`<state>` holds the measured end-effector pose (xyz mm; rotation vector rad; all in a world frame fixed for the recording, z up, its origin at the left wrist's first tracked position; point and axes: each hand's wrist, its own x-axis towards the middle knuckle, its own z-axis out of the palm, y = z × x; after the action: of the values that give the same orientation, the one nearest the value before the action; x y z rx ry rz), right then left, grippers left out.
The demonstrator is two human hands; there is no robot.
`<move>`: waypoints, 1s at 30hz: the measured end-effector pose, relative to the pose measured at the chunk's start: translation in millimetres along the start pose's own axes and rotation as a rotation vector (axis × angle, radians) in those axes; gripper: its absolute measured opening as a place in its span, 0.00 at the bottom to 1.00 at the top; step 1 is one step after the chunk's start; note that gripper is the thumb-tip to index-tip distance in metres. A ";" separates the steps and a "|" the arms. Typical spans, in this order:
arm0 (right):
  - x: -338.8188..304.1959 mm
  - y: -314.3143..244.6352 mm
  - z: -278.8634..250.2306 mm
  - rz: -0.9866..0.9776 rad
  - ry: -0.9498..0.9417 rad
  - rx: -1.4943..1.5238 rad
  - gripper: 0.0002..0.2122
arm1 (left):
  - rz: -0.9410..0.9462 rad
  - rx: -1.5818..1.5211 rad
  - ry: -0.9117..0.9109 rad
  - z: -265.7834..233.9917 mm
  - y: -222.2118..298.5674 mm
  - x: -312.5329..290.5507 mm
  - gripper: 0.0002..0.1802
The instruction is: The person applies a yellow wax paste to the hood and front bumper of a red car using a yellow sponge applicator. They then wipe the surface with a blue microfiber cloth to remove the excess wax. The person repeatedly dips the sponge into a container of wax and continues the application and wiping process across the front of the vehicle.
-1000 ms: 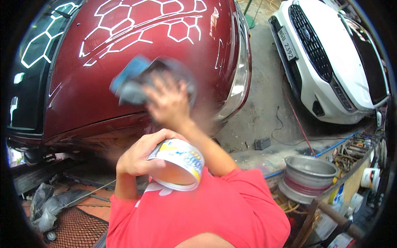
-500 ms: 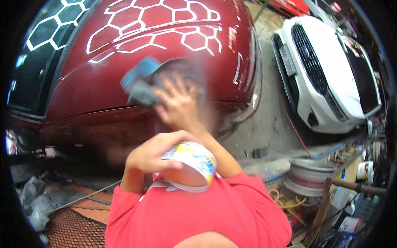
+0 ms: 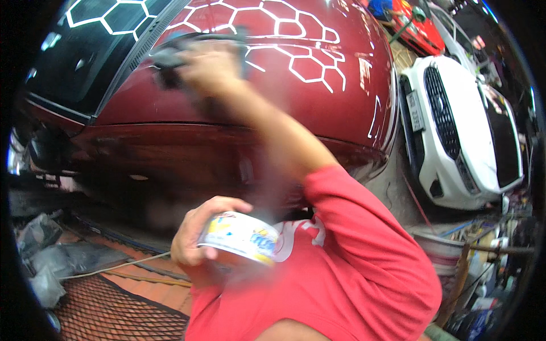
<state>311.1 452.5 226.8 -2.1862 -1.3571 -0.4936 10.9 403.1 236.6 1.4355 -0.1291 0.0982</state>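
My left hand [image 3: 190, 234] is closed around a short round tub [image 3: 242, 234], white with blue and yellow print, held tilted in front of my red shirt. My right arm reaches out over the dark red car hood [image 3: 284, 111]. At its end my right hand [image 3: 210, 68], smeared by motion, presses a grey-blue cloth [image 3: 169, 59] on the hood near the windshield's lower edge. Its fingers are bent over the cloth, which partly hides the paint below. White hexagonal light reflections show on the glossy hood.
The windshield [image 3: 74, 62] is at the left. A white car [image 3: 466, 113] stands to the right, with a red vehicle [image 3: 418, 34] behind it. A pale wheel rim [image 3: 438, 256] sits at lower right beside cluttered items. Plastic bags [image 3: 48, 284] and black mesh [image 3: 114, 312] lie at lower left.
My right hand has carried the cloth farther across the hood, left toward the windshield, and the arm is more stretched out. The view has shifted. My left hand still holds the tub.
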 end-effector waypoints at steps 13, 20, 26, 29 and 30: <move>-262.4 383.0 -116.6 0.459 -0.003 -0.437 0.16 | -0.157 0.014 -0.021 -72.2 -7.2 -47.6 0.49; -0.6 2.9 13.5 -0.097 -0.012 -0.168 0.16 | -0.080 0.033 -0.004 -76.0 6.2 -57.3 0.46; 24.1 -120.5 56.2 -0.265 0.066 0.162 0.21 | 0.005 0.109 -0.347 -77.9 15.6 -24.8 0.48; -57.9 -45.6 -24.0 0.008 0.048 0.051 0.17 | -0.021 0.149 -0.349 -88.8 10.5 -24.6 0.48; -92.1 -7.7 -59.6 0.106 0.090 0.040 0.15 | -0.057 0.133 -0.301 -91.6 7.3 -31.8 0.48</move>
<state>262.2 354.0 225.6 -2.1631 -1.1877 -0.5139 -18.9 495.2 227.2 1.5790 -0.3333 -0.1597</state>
